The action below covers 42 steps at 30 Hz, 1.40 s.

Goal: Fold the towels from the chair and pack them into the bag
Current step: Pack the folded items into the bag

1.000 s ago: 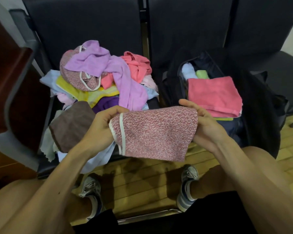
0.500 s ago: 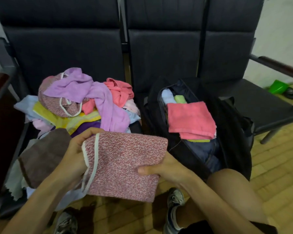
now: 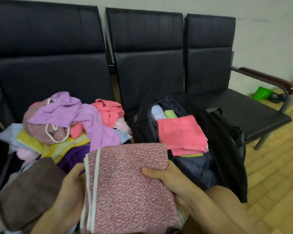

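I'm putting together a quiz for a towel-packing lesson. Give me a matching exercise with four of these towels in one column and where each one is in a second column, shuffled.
Towels
1. folded speckled pink towel
2. folded coral towel
3. lilac towel
4. brown towel

Places
A. draped over the top of the pile on the chair
B. held between the left hand and the right hand
C. at the pile's near left edge
D. on top inside the open black bag

Pairs: 1-B, 2-D, 3-A, 4-C
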Available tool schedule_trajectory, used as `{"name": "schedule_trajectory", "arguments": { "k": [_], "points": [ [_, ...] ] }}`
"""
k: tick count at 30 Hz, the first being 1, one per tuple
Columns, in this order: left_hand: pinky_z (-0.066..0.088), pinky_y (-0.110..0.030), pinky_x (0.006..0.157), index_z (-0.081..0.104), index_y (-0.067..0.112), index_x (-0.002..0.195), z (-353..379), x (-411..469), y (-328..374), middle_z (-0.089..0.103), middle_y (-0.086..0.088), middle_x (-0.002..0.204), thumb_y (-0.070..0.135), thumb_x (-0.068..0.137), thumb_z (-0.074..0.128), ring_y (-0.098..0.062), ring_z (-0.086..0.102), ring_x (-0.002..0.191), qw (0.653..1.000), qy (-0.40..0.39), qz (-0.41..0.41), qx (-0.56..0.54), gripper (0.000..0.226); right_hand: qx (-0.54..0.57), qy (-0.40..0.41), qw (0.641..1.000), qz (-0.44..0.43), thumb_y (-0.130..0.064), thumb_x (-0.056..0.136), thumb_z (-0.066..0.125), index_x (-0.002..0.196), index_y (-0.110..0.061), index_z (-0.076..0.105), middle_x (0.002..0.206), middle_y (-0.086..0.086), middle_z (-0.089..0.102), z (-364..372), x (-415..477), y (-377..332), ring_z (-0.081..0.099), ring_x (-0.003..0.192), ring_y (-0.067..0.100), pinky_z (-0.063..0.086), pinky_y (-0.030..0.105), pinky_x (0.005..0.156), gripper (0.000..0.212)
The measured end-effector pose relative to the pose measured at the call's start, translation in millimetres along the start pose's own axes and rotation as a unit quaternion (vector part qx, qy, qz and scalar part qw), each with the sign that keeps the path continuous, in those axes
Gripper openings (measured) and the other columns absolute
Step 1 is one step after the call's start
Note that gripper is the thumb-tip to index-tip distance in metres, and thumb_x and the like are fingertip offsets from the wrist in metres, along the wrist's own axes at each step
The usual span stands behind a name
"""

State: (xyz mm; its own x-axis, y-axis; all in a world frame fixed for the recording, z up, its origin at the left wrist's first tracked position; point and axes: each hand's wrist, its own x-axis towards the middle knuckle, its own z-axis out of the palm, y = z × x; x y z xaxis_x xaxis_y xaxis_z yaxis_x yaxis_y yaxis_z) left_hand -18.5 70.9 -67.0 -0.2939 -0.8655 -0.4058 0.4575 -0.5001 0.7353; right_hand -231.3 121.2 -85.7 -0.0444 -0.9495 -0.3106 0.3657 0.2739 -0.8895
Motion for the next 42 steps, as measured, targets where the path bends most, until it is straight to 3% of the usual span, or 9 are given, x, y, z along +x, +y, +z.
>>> {"name": "schedule_trajectory", "arguments": {
  "k": [3, 6, 10, 17, 21, 24, 27, 33, 42],
  "points": [
    [0.053, -0.024, 0.042, 0.077, 0.009, 0.057, 21.4, 5.1, -10.4, 0.072, -0.016, 0.065, 0.032, 0.051, 0.088, -0.021, 0.070, 0.052, 0.998, -0.061, 0.008, 0.025, 0.026, -0.019, 0.050, 0.998, -0.017, 0.000, 0.077, 0.076, 0.112, -0.003, 0.069, 0.109, 0.014, 0.074, -17.4, 0.7, -16.3, 0.070, 0.102, 0.031, 0.057, 0.041, 0.090, 0.037],
    [0.051, -0.022, 0.040, 0.074, -0.004, 0.074, 42.2, 19.5, -26.8, 0.073, -0.018, 0.069, 0.037, -0.007, 0.097, -0.018, 0.072, 0.056, 0.993, -0.078, -0.020, 0.092, 0.093, -0.040, 0.082, 0.996, -0.004, 0.001, 0.079, 0.075, 0.114, -0.003, 0.068, 0.107, 0.012, 0.074, -41.9, -0.7, -29.1, 0.071, 0.099, 0.029, 0.058, 0.040, 0.088, 0.036],
    [0.061, -0.031, 0.063, 0.069, 0.003, 0.109, 81.0, 42.7, -57.9, 0.077, -0.014, 0.094, -0.008, 0.071, 0.074, -0.027, 0.075, 0.081, 0.964, -0.080, 0.031, 0.252, 0.040, 0.006, 0.100, 0.994, 0.030, 0.000, 0.084, 0.070, 0.111, -0.007, 0.068, 0.105, 0.014, 0.075, -88.9, -4.8, -47.1, 0.072, 0.098, 0.030, 0.058, 0.039, 0.083, 0.028],
    [0.057, -0.021, 0.067, 0.068, 0.022, 0.099, 176.9, 112.7, -92.6, 0.078, 0.008, 0.089, -0.009, 0.080, 0.071, -0.011, 0.074, 0.084, 0.938, -0.147, 0.070, 0.305, 0.037, 0.068, 0.137, 0.987, 0.055, -0.012, 0.081, 0.069, 0.121, -0.007, 0.063, 0.111, 0.019, 0.072, -190.4, 22.8, -84.2, 0.067, 0.106, 0.037, 0.049, 0.049, 0.099, 0.041],
    [0.057, -0.023, 0.075, 0.064, 0.031, 0.098, 235.7, 167.3, -107.1, 0.076, 0.015, 0.091, 0.001, 0.085, 0.072, -0.005, 0.072, 0.089, 0.919, -0.185, 0.078, 0.338, 0.034, 0.093, 0.151, 0.981, 0.075, -0.025, 0.083, 0.067, 0.109, -0.009, 0.062, 0.100, 0.018, 0.075, -242.6, 58.3, -101.1, 0.070, 0.094, 0.034, 0.052, 0.044, 0.082, 0.031],
    [0.057, -0.029, 0.079, 0.063, 0.028, 0.108, 253.4, 208.6, -127.4, 0.074, 0.007, 0.103, 0.005, 0.087, 0.072, -0.013, 0.071, 0.096, 0.910, -0.185, 0.044, 0.369, 0.033, -0.050, 0.163, 0.979, 0.114, -0.048, 0.079, 0.069, 0.118, -0.015, 0.058, 0.115, 0.012, 0.069, -281.5, 88.4, -99.0, 0.068, 0.103, 0.029, 0.053, 0.040, 0.087, 0.052],
    [0.056, -0.023, 0.068, 0.066, 0.017, 0.112, 240.2, 234.0, -151.5, 0.075, 0.003, 0.100, 0.000, 0.089, 0.068, -0.013, 0.072, 0.087, 0.896, -0.150, 0.018, 0.417, 0.029, -0.357, 0.262, 0.895, 0.052, -0.075, 0.069, 0.065, 0.129, -0.020, 0.058, 0.124, 0.000, 0.064, -331.0, 104.3, -101.6, 0.063, 0.103, 0.014, 0.049, 0.024, 0.083, 0.081],
    [0.057, -0.027, 0.067, 0.069, 0.017, 0.100, 226.7, 252.4, -164.9, 0.078, 0.002, 0.090, -0.006, 0.086, 0.067, -0.017, 0.074, 0.083, 0.903, -0.108, 0.006, 0.415, 0.027, -0.415, 0.409, 0.811, -0.051, -0.071, 0.079, 0.062, 0.142, -0.020, 0.042, 0.137, 0.009, 0.053, -396.9, 110.6, -134.1, 0.053, 0.123, 0.025, 0.040, 0.035, 0.107, 0.084],
    [0.059, -0.037, 0.071, 0.070, 0.017, 0.094, 280.7, 244.0, -158.0, 0.077, -0.001, 0.084, -0.004, 0.085, 0.070, -0.021, 0.074, 0.079, 0.863, -0.132, 0.056, 0.484, 0.022, -0.521, 0.305, 0.797, 0.009, -0.092, 0.058, 0.046, 0.155, -0.041, 0.013, 0.165, 0.012, 0.004, -369.9, 115.9, -125.8, 0.006, 0.152, 0.028, 0.015, 0.048, 0.122, 0.114]
  ]
}}
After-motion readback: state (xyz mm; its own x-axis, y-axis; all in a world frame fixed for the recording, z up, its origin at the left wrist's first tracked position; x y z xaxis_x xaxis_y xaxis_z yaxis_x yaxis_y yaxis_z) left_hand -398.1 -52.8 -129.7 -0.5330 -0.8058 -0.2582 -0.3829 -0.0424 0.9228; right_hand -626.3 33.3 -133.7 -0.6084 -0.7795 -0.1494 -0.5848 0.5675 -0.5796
